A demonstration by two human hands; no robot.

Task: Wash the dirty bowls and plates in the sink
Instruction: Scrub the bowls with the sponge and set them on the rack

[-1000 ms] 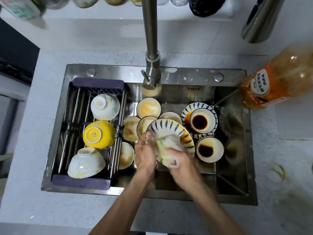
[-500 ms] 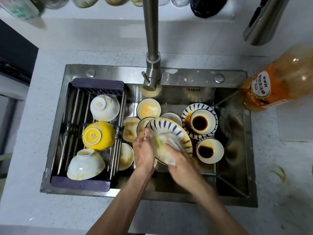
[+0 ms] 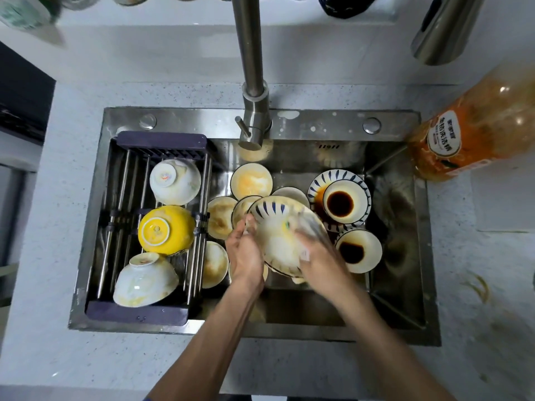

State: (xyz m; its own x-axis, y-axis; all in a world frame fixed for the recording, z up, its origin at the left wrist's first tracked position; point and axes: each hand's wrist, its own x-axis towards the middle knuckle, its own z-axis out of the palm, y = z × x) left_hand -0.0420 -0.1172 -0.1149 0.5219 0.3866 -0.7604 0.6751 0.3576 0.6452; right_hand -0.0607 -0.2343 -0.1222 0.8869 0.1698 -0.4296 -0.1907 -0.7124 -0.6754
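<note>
Blue-striped plate (image 3: pixel 285 235) held tilted over the sink (image 3: pixel 385 285), just below the faucet (image 3: pixel 252 111). Left hand (image 3: pixel 246 253) grips its left rim. Right hand (image 3: pixel 318 256) presses a blurred cloth (image 3: pixel 304 227) against it.

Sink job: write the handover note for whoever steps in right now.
Left hand grips the striped plate by its rim, tilted over the sink.
Right hand presses a cloth on the plate's face; blurred.
Rack: three bowls upside down, one yellow bowl, still streaked.
Done: none visibly clean.
Left: this plate, two sauce dishes, stained small dishes, second striped plate. Tap shows no water.
</note>
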